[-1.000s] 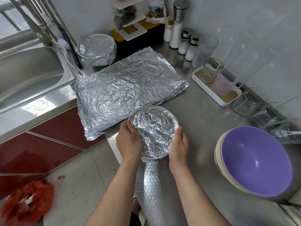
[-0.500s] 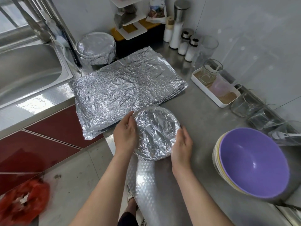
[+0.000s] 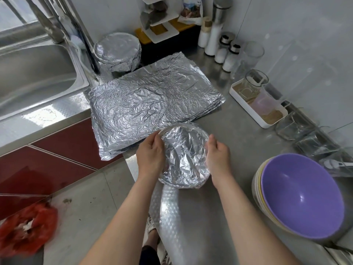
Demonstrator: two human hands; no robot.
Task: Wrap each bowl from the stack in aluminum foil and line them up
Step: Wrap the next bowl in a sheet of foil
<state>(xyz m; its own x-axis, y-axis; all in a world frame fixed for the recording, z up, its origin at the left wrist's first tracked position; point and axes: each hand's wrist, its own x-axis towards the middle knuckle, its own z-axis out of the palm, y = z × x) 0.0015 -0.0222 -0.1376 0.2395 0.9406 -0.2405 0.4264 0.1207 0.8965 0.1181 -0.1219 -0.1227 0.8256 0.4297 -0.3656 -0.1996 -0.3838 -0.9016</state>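
Note:
A foil-covered bowl point(image 3: 184, 156) sits near the front edge of the steel counter point(image 3: 242, 134), between my two hands. My left hand point(image 3: 150, 156) grips its left rim, fingers curled over the foil. My right hand point(image 3: 217, 155) curls around the right side, fingertips at the rim. Beyond the bowl lies a pile of crumpled foil sheets point(image 3: 152, 104). A wrapped bowl point(image 3: 117, 51) stands at the back by the sink. At the right is a stack of bare bowls point(image 3: 298, 196), the top one purple.
A steel sink point(image 3: 32, 73) fills the left. Salt shakers and jars point(image 3: 219, 44) stand at the back wall. A white tray with cups point(image 3: 257, 104) and several glasses point(image 3: 305, 136) line the right wall. A red bag point(image 3: 26, 228) lies on the floor.
Both hands have worked around the bowl's rim, pressing the foil in. The left fingers have curled over the far left rim; the right hand moved up along the right side.

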